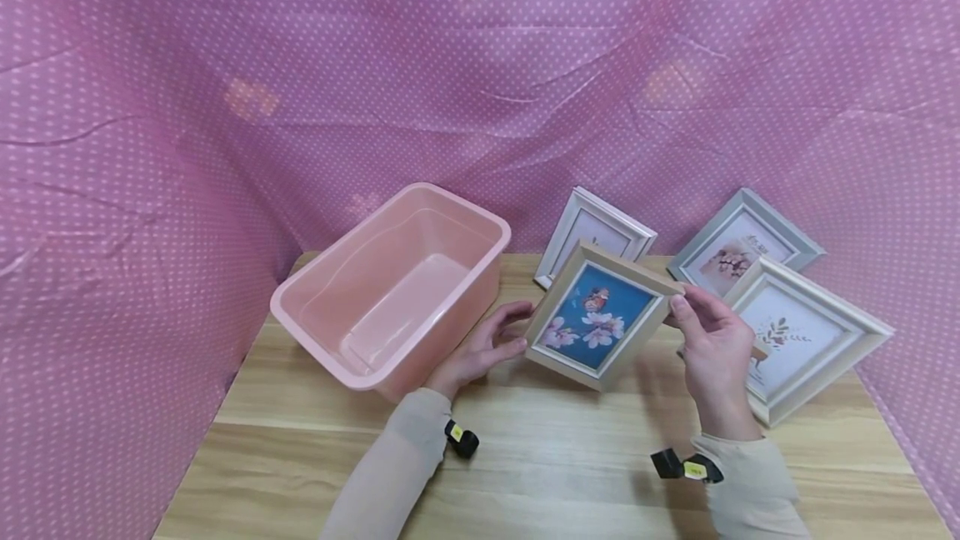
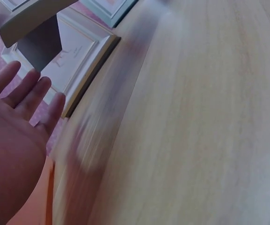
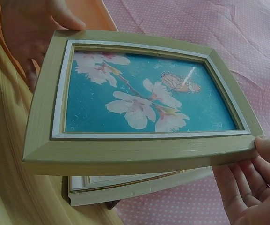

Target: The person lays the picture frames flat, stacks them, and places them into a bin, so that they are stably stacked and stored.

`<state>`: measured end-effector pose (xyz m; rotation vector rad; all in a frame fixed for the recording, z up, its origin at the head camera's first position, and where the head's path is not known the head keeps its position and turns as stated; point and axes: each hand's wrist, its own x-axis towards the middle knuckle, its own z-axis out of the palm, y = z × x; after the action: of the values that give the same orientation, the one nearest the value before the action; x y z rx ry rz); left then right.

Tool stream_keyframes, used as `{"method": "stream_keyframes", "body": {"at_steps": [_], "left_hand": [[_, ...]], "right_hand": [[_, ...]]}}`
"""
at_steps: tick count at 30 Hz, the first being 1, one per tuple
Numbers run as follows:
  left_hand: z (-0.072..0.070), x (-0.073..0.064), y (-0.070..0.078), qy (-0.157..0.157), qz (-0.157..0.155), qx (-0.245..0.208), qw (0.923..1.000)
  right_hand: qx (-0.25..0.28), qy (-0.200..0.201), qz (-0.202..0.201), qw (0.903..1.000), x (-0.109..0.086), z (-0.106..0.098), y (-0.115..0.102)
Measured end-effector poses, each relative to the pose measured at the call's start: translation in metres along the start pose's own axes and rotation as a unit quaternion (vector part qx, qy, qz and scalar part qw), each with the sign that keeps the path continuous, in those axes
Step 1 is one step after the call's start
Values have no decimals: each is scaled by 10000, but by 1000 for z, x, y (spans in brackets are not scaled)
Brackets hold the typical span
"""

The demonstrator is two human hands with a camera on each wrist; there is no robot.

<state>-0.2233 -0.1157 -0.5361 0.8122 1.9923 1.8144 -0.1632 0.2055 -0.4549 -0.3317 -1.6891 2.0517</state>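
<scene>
A wood-coloured picture frame (image 1: 600,319) with a butterfly and pink blossoms on blue is held tilted above the table. My right hand (image 1: 712,348) pinches it at its right corner, thumb on the front and fingers behind, as the right wrist view shows of the frame (image 3: 125,147). Beside its left edge is my left hand (image 1: 480,352), fingers spread and extended; whether they touch the frame I cannot tell. In the left wrist view that hand (image 2: 13,136) has its palm showing, below the frame's dark back stand (image 2: 41,44).
On the left stands a pink plastic basin (image 1: 390,286) with nothing inside. A white picture frame (image 1: 596,227) stands behind the held one. To the right are a grey-blue frame (image 1: 806,257) and a cream frame (image 1: 832,357). Pink dotted cloth (image 1: 450,65) hangs around the wooden table (image 1: 562,473).
</scene>
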Motion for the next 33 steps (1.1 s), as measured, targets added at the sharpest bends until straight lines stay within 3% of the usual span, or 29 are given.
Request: {"method": "stream_keyframes", "body": {"at_steps": [7, 14, 22, 33], "left_hand": [[1, 2, -4, 610, -214, 151, 9978], [2, 0, -1, 870, -236, 122, 9959], [1, -3, 1, 863, -384, 294, 9951], [-4, -12, -1, 626, -362, -276, 9970]], "right_hand": [[390, -10, -165, 9991, 0, 1, 3], [185, 69, 146, 9997, 0, -1, 5], [208, 126, 208, 9995, 0, -1, 6], [728, 50, 16, 9973, 0, 1, 6]]}}
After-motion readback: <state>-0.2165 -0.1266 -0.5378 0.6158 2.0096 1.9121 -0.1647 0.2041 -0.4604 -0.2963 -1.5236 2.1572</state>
